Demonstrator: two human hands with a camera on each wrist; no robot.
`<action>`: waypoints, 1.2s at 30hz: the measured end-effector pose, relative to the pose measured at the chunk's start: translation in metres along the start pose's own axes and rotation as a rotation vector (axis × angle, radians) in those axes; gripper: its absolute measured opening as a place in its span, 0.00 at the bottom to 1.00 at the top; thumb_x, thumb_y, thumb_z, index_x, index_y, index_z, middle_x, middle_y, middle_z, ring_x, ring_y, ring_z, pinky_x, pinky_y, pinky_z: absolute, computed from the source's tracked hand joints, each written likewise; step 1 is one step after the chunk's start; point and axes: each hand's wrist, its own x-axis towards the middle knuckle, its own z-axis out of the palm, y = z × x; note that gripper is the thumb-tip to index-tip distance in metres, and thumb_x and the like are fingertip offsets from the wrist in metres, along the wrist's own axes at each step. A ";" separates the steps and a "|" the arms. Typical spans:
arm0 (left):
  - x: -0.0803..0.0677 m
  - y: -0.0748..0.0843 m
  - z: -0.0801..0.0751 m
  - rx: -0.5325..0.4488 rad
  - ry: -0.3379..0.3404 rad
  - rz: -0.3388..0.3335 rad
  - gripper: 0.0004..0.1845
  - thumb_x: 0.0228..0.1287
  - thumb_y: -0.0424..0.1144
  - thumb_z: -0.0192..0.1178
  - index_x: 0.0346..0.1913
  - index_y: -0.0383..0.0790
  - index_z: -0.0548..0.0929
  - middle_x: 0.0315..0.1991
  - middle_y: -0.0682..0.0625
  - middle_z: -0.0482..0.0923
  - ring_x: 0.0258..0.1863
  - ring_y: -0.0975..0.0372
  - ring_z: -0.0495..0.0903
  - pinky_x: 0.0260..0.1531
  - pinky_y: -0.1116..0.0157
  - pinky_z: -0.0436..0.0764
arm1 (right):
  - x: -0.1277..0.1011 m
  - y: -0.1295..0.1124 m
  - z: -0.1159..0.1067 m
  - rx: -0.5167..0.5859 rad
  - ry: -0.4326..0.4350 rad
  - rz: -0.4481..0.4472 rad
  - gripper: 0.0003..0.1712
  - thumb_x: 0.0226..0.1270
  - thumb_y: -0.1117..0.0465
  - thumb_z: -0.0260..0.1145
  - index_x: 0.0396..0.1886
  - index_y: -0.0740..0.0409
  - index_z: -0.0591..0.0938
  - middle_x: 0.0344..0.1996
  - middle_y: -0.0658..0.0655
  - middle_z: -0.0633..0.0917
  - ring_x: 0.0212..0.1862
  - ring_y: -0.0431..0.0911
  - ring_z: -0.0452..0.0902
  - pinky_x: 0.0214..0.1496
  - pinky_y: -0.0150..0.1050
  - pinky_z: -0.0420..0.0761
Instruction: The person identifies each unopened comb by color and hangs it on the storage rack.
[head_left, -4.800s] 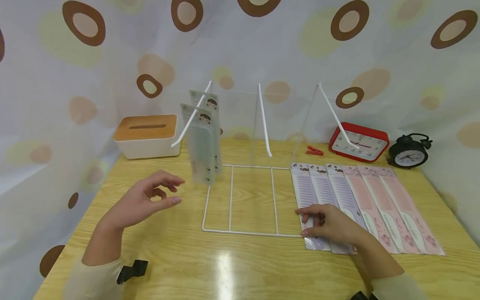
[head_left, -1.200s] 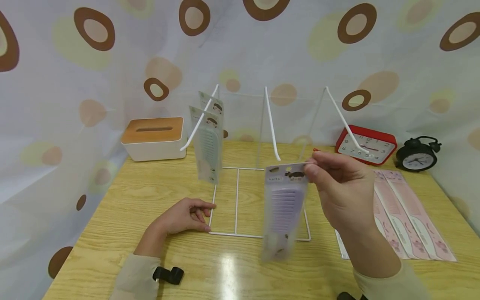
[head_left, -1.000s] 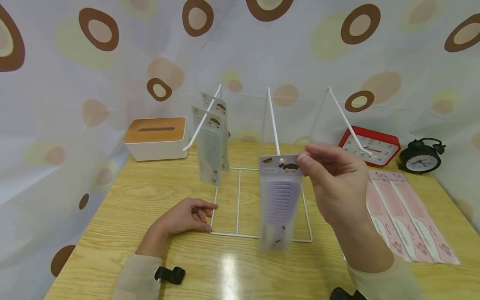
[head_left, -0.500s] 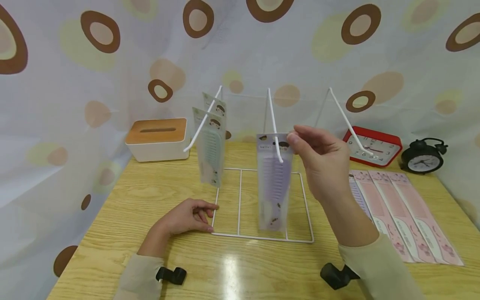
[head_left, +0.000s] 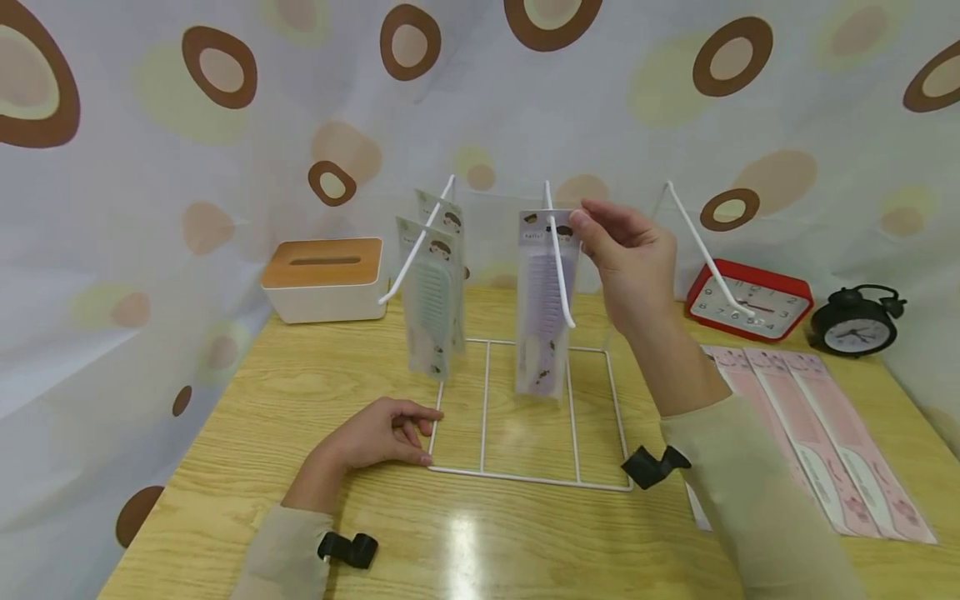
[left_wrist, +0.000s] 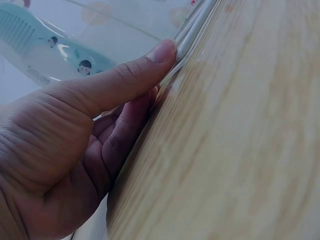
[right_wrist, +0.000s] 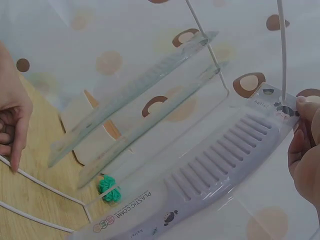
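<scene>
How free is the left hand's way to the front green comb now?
Likely yes: the left hand would need to leave the white rack, but nothing visible stands between it and the front green comb.

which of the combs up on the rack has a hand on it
The purple comb on the middle hook: the right hand pinches its top corner. The two green combs on the left hook hang with no hand on them.

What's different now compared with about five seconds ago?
The right hand lifted a purple comb off the table, up and leftward onto the middle hook, and pinches it. The left hand moved right and took hold of the rack base. Unchanged: green combs, pink combs, red clock.
</scene>
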 end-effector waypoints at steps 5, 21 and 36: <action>0.000 0.001 0.001 0.002 -0.004 -0.010 0.33 0.54 0.39 0.77 0.64 0.38 0.79 0.44 0.47 0.80 0.37 0.59 0.83 0.37 0.68 0.84 | 0.010 0.001 -0.001 -0.017 0.010 0.018 0.09 0.55 0.66 0.78 0.38 0.57 0.91 0.30 0.48 0.89 0.32 0.38 0.79 0.38 0.28 0.81; 0.001 -0.002 0.000 0.000 -0.008 0.003 0.33 0.54 0.40 0.76 0.64 0.38 0.79 0.45 0.46 0.80 0.37 0.59 0.83 0.38 0.67 0.84 | 0.024 0.007 0.002 0.046 0.003 0.059 0.06 0.57 0.67 0.76 0.34 0.53 0.91 0.29 0.46 0.88 0.30 0.37 0.78 0.33 0.27 0.78; 0.000 0.000 0.000 0.002 -0.006 0.001 0.33 0.54 0.40 0.76 0.64 0.38 0.79 0.44 0.47 0.81 0.37 0.59 0.83 0.38 0.67 0.84 | 0.017 0.007 -0.021 -0.151 -0.105 0.129 0.13 0.59 0.65 0.76 0.45 0.55 0.90 0.36 0.45 0.90 0.37 0.36 0.84 0.41 0.26 0.82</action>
